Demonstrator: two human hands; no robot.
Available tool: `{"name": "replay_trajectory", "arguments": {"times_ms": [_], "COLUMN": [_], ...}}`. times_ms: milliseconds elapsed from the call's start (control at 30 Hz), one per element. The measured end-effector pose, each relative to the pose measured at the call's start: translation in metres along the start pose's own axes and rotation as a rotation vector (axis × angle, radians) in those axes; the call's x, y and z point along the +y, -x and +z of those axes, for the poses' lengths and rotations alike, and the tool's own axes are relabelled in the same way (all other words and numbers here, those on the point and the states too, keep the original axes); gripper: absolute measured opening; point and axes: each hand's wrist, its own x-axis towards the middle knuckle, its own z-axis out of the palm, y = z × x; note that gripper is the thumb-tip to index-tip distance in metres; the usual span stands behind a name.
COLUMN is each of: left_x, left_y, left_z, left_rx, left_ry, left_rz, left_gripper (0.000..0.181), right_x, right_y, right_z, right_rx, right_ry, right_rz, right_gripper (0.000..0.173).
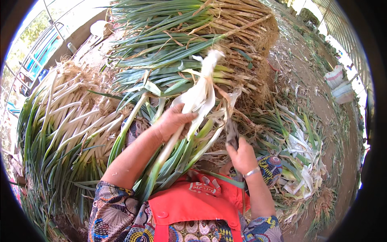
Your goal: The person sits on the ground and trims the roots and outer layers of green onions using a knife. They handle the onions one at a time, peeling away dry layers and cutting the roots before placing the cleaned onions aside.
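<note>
My left hand (175, 122) grips a green onion (164, 149) by its pale stem; loose, papery white outer layers (201, 90) hang about its upper end. To the right, my right hand (242, 155) is closed on a dark tool (232, 133), perhaps a knife, whose exact form is blurred. Peeling leaves hang beside the tool. More green onions (178, 163) with green leaves lie across my lap, over the red apron (193, 202). The root end of the held stalk cannot be made out clearly.
Beyond my hands lies a large heap of unpeeled green onions (169, 45) with brown roots. At left is a pile of stalks with clean white stems (69, 118). Stripped leaves and peelings (302, 154) litter the ground at right, and sacks (340, 86) stand farther off.
</note>
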Motion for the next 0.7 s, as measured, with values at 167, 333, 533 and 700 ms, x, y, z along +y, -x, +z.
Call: {"name": "replay_trajectory", "arguments": {"times_ms": [167, 333, 533, 700], "left_x": [-0.059, -0.123, -0.110, -0.039], "left_y": [-0.053, -0.085, -0.073, -0.013], "left_z": [0.032, 0.048, 0.039, 0.024], "left_rx": [0.160, 0.120, -0.081, 0.009], "left_ry": [-0.772, -0.813, -0.365, -0.603], "left_rz": [-0.096, -0.116, -0.070, -0.105], "left_gripper": [0.057, 0.064, 0.046, 0.057], "right_x": [0.013, 0.032, 0.017, 0.039], "right_y": [-0.006, -0.042, -0.024, -0.051], "right_z": [-0.002, -0.001, 0.001, 0.006], "right_rx": [-0.068, 0.027, -0.022, 0.120], "right_ry": [0.126, 0.135, 0.114, 0.122], "right_rz": [0.142, 0.201, 0.168, 0.132], "right_gripper": [0.044, 0.045, 0.045, 0.043]}}
